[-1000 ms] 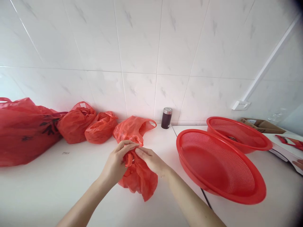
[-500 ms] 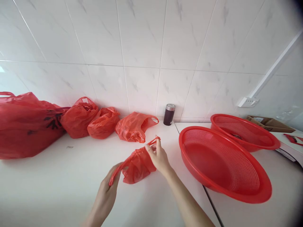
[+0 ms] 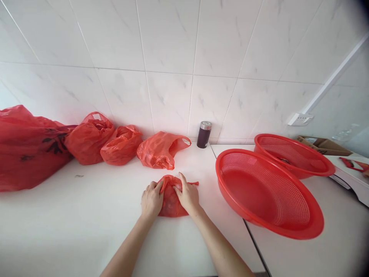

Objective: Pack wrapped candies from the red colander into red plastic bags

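A small red plastic bag rests on the white table between my two hands, its mouth facing up. My left hand pinches the left side of the bag's rim. On the right side, my right hand grips the rim, with the thumb at the mouth and one finger raised. A twisted handle of the bag sticks out to the right behind that hand. Whatever lies inside shows only dimly through the plastic. Just beyond sits another red plastic bag, lying partly slumped with a loop handle to the right.
Two more small red bags and a large red bag line the wall at left. A dark thermos stands by the wall. Two red perforated baskets occupy the right, with a cardboard box and a white device beyond.
My hands have come closer together at the bag. The left hand has left the outstretched handle and now holds the rim; the bag sits more upright, its mouth parted. The view has shifted slightly.
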Demonstrator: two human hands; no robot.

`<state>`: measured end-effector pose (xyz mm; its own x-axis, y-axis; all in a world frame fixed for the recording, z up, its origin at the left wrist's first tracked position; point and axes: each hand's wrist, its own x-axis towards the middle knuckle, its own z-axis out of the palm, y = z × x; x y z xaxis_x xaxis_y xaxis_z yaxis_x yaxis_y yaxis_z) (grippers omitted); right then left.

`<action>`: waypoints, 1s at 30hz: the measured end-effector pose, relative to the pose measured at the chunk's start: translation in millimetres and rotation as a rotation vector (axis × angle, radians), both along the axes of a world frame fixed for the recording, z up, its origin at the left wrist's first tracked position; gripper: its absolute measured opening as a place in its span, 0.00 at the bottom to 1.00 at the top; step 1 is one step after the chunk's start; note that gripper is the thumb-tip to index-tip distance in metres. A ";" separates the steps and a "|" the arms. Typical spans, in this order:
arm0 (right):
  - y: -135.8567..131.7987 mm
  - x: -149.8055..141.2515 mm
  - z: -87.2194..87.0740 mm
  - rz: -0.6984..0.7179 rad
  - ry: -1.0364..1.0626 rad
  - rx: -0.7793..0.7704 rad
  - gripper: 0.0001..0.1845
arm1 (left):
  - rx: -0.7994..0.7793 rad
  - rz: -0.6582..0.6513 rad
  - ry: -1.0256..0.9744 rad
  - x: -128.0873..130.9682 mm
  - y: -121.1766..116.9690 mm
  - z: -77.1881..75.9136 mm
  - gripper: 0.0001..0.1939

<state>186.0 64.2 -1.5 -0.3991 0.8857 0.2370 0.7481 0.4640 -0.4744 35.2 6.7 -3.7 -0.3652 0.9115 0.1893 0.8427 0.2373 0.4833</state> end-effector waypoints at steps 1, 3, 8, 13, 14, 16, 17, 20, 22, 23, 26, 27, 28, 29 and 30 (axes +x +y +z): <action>3.0 0.9 -1.1 -0.008 -0.006 0.003 0.28 | -0.027 -0.003 0.022 -1.3 3.4 0.9 0.21; 8.1 1.2 -3.4 -0.020 -0.006 0.012 0.25 | -0.068 -0.001 0.047 -3.2 10.6 2.5 0.20; 16.0 -0.5 -7.2 -0.083 0.003 0.052 0.21 | -0.068 0.040 0.005 -6.1 24.4 1.3 0.16; 16.9 2.4 -9.5 -0.133 0.052 0.095 0.23 | 0.075 0.038 -0.202 -10.3 19.4 -3.6 0.17; 16.9 3.3 -10.7 -0.139 0.074 0.102 0.24 | 0.106 0.020 -0.267 -11.2 16.2 -3.7 0.18; 18.0 5.2 -14.0 -0.152 0.134 0.108 0.25 | 0.155 -0.018 -0.410 -12.6 8.1 -1.7 0.22; 18.9 6.2 -16.0 -0.160 0.171 0.105 0.25 | 0.171 -0.034 -0.478 -13.1 3.1 0.5 0.24; 22.3 8.9 -22.1 -0.188 0.309 0.081 0.25 | 0.193 -0.062 -0.631 -13.6 -15.2 10.4 0.29; 24.0 10.0 -24.9 -0.181 0.415 0.057 0.22 | 0.184 -0.071 -0.692 -12.5 -29.7 17.1 0.28; 24.7 10.3 -25.7 -0.167 0.468 0.043 0.20 | 0.177 -0.074 -0.711 -11.0 -37.5 19.8 0.27; 27.4 10.8 -26.1 -0.137 0.614 -0.008 0.14 | 0.145 -0.095 -0.711 0.3 -64.2 24.8 0.22; 29.1 10.9 -25.9 -0.136 0.655 -0.029 0.13 | 0.140 -0.129 -0.677 6.8 -74.4 25.7 0.20; 31.4 11.1 -25.6 -0.137 0.690 -0.051 0.13 | 0.147 -0.189 -0.632 14.4 -85.2 26.7 0.19; 34.1 11.1 -25.3 -0.138 0.719 -0.074 0.13 | 0.170 -0.265 -0.584 22.6 -96.2 27.7 0.18; 37.2 10.9 -25.2 -0.136 0.744 -0.095 0.14 | 0.205 -0.344 -0.542 30.6 -107.1 29.1 0.17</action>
<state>196.9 101.4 -26.6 -0.0498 0.9457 0.3212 0.2636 0.3226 -0.9091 65.8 -100.3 25.4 -0.1522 0.9582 0.2424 0.4795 -0.1429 0.8659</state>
